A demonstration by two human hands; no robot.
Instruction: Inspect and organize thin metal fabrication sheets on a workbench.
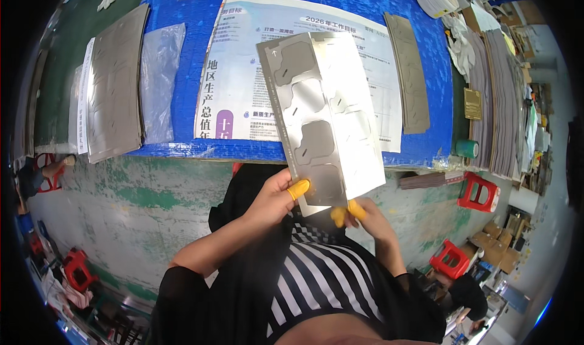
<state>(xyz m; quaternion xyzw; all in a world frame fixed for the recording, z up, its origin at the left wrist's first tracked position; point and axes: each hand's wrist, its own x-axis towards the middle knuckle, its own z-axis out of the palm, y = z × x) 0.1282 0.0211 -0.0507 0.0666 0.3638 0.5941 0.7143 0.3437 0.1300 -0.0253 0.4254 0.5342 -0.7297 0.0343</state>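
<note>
A loose black outer layer hangs open over a striped top of black and white bands, edged with a black neckline; its sleeves, slightly sheer and wide, end near the elbows. Below the stripes sits a small black-and-white check pattern, then a black lower garment. The left hand wears a yellow thumb cover; the right hand has yellow finger covers, partly blurred
</note>
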